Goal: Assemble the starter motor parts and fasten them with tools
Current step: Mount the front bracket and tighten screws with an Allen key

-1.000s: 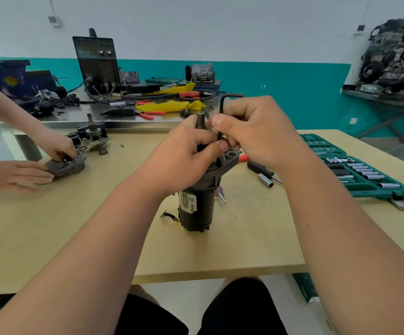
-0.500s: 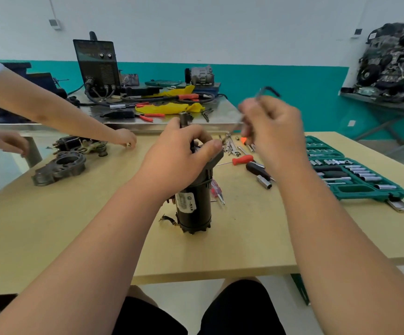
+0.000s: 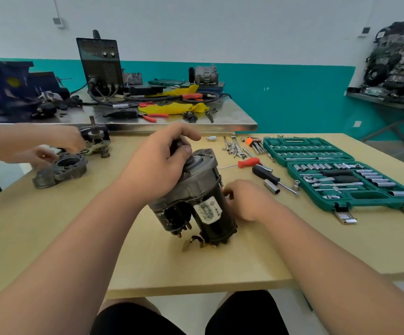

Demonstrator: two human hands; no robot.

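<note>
The starter motor (image 3: pixel 203 201) stands on the wooden table (image 3: pixel 75 226), leaning to the right, with its grey end plate up and a white label on the black body. My left hand (image 3: pixel 159 165) grips the shaft end on top of the motor. My right hand (image 3: pixel 246 199) is low on the table at the motor's right side. Its fingertips curl in behind the black body and are hidden there. No hex key shows in either hand.
Another person's hands (image 3: pixel 51 151) work at the left over a grey nose housing (image 3: pixel 60 170) and small parts. To the right are a red screwdriver (image 3: pixel 249 163), a black driver (image 3: pixel 266 174), loose sockets and an open green socket set (image 3: pixel 341 180). A steel bench (image 3: pixel 220 117) with a welder stands behind.
My right hand has dropped from above the motor, where it held a hex key, to the table beside the body. The motor has tipped from upright to leaning. My left hand keeps its grip.
</note>
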